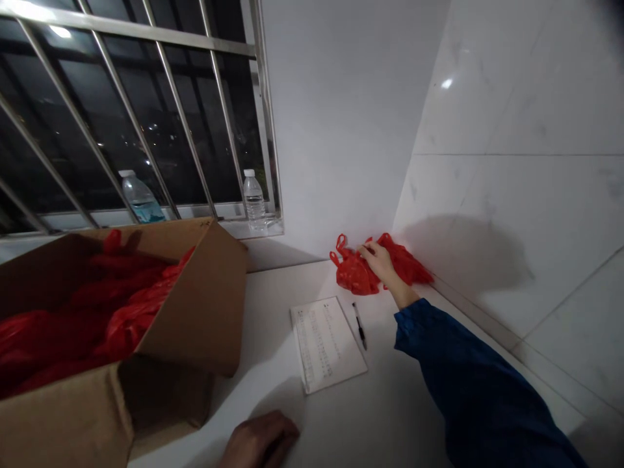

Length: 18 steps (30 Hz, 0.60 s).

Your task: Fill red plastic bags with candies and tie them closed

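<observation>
At the far end of the white table, my right hand [376, 257] has its fingers closed on a red plastic bag [358, 272], near its loop handles. Another red plastic bag [404, 260] lies against it on the right, by the tiled wall. My left hand [260, 441] rests low in the view at the table's near side, fingers curled in, with nothing seen in them. Between the hands lies a pad of paper [329, 344] with handwriting on it. A black pen [359, 325] is beside the pad.
A large open cardboard box [195, 305] full of red plastic bags [121, 292] takes up the left side. Two plastic bottles, one with a blue label [142, 198] and one plain [254, 200], stand by the barred window [160, 117]. A tiled wall [526, 162] bounds the right.
</observation>
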### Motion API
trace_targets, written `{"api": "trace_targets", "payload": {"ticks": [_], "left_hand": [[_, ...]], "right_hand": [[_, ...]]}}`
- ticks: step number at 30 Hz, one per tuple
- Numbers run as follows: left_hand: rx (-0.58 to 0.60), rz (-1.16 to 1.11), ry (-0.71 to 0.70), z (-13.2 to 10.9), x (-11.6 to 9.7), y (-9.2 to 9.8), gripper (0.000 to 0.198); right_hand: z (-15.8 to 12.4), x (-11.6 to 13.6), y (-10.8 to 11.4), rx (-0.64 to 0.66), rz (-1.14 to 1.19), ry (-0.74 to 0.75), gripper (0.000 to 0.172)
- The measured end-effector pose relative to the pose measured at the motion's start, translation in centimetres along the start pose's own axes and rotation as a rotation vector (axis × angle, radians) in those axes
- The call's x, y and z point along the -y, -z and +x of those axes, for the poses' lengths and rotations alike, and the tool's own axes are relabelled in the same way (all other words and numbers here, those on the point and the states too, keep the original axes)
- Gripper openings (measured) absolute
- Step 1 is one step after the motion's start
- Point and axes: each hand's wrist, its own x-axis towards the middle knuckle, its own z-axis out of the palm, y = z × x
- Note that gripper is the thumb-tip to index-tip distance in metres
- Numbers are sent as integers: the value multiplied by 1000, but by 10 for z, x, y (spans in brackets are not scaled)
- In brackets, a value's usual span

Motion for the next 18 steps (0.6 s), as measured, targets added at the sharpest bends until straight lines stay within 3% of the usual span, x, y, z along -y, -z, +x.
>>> {"api": "trace_targets", "payload": {"ticks": [4, 8, 13, 15, 18], "left_hand": [[113, -62, 90, 7, -3, 10, 22], [97, -128, 139, 16, -7, 25, 23], [-146, -189, 197, 35, -20, 41, 27], [-273, -195, 191, 47, -26, 44, 27], [-428, -111, 72, 73, -33, 43, 22]], "right_hand": [[-20, 32, 0, 110, 182, -5, 39], [-45, 59, 0, 257, 344, -22, 37], [-93, 52, -2, 522, 415, -34, 43], [-115, 40, -7, 580, 357, -53, 43], [-142, 22, -14, 590, 281, -67, 39]]}}
